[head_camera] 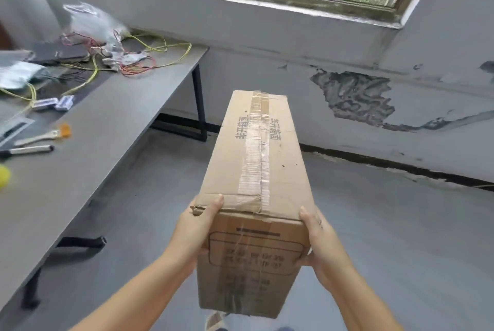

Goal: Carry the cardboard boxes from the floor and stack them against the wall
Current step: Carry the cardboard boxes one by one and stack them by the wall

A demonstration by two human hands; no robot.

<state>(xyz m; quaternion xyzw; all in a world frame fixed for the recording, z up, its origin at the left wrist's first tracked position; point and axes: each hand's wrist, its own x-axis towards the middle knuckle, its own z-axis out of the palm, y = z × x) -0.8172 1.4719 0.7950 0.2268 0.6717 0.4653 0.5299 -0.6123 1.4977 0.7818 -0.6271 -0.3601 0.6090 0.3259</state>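
A long brown cardboard box [256,170], taped along its top seam and printed with dark characters, is held up in the air in front of me, its far end pointing toward the wall. My left hand [196,226] grips the near left corner, thumb on the top edge. My right hand [319,239] grips the near right side, fingers wrapped under the end face. The wall [347,58] ahead is grey with peeled paint, beneath a barred window. No other boxes are in view.
A long grey table [88,148] stands on the left, carrying tangled wires [128,55], plastic bags, a brush and a marker. Its black leg [199,106] stands near the wall. Grey floor [387,223] stretches to the right of the box, up to the dark skirting.
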